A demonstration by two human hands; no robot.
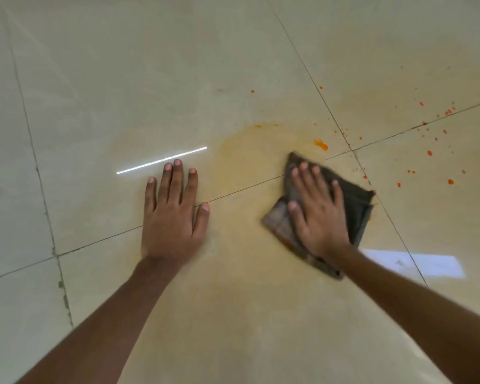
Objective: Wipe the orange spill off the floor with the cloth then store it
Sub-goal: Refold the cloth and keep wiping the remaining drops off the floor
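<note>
- Two bare forearms [117, 314] reach up from the frame's bottom edge.
- Pale tiled floor [122, 79] fills the rest.
- Faint orange smear [250, 151] spreads across the centre.
- Folded grey cloth [355, 209] lies right of centre, on the floor.
- Right hand [319, 217] presses flat on it, fingers straight, not clenched.
- Left hand [172, 217] rests flat on tile, fingers spread, released.
- Orange droplets [429, 153] dot the right side.

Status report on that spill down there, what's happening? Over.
Left hand flat on floor, holding nothing. Right hand pressing cloth down, fingers straight. Orange smear and droplets not yet wiped. Nothing blocking.
</note>
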